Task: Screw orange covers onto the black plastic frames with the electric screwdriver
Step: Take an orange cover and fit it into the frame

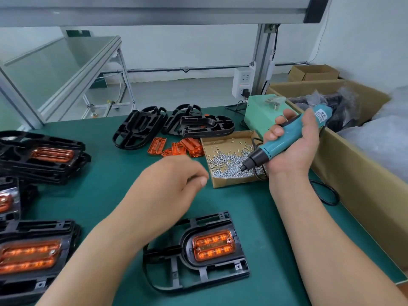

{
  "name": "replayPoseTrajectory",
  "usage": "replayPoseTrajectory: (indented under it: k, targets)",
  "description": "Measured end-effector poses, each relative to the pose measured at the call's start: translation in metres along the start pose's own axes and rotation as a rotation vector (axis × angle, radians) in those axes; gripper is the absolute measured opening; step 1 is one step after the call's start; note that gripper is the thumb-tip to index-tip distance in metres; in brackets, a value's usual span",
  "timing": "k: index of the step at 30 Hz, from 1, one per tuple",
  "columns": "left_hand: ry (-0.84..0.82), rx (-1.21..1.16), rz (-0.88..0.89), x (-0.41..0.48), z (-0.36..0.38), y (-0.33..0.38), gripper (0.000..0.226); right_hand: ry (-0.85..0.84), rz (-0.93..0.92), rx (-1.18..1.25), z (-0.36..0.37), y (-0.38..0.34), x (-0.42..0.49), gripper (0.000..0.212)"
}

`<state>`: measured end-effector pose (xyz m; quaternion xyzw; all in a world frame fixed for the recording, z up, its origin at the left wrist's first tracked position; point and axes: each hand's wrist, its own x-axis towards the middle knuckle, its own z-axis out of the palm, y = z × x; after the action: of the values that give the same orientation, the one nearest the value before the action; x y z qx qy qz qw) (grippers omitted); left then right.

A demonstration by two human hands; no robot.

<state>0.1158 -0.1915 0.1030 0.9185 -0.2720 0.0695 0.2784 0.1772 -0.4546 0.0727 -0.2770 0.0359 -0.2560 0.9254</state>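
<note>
A black plastic frame [198, 268] lies on the green mat in front of me with an orange cover [213, 245] seated in it. My right hand [293, 144] grips the teal electric screwdriver [287, 138], its tip down among the screws in a shallow cardboard tray [229, 161]. My left hand [174, 186] hovers blurred above the mat left of the tray, fingers curled with thumb against fingertips; whether it pinches a screw I cannot tell. Loose orange covers [176, 146] lie behind it, and bare black frames [141, 129] sit further back.
Stacks of frames with orange covers [42, 160] fill the left edge. A large cardboard box [353, 173] with bagged parts runs along the right. A green power unit [262, 115] stands behind the screw tray, and the screwdriver's black cable [326, 193] loops on the mat.
</note>
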Motion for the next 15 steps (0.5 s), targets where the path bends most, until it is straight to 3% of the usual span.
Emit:
replayPoseTrajectory:
  k: [5, 9, 12, 15]
  targets:
    - [-0.085, 0.253, 0.04, 0.075, 0.02, 0.002, 0.021, -0.012, -0.015, 0.0, 0.002, -0.002, 0.001, 0.033]
    - [-0.254, 0.445, 0.13, 0.107, 0.049, 0.003, 0.018, -0.004, -0.011, -0.013, 0.001, 0.0, 0.0, 0.032]
    - [-0.345, 0.473, 0.137, 0.116, 0.06, -0.003, 0.018, -0.001, 0.012, -0.008, 0.001, 0.001, 0.0, 0.032]
    - [-0.333, 0.42, 0.123, 0.118, 0.064, -0.008, 0.007, -0.005, 0.014, -0.013, 0.002, 0.002, 0.0, 0.032]
